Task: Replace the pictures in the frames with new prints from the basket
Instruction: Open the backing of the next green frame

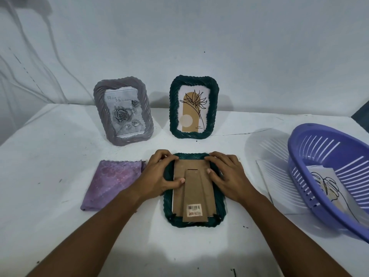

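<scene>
Both our hands, left hand [162, 172] and right hand [224, 174], grip the face-down dark green twisted-rim picture frame [194, 221] lower centre, fingers curled over its far top edge, brown cardboard backing board [194, 186] running lengthwise toward us between them.

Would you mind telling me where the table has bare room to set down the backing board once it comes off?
Bare table lies left of the purple cloth and along the near edge below the face-down green frame. It is crowded on the right, where a sheet lies beside the purple basket.
</scene>
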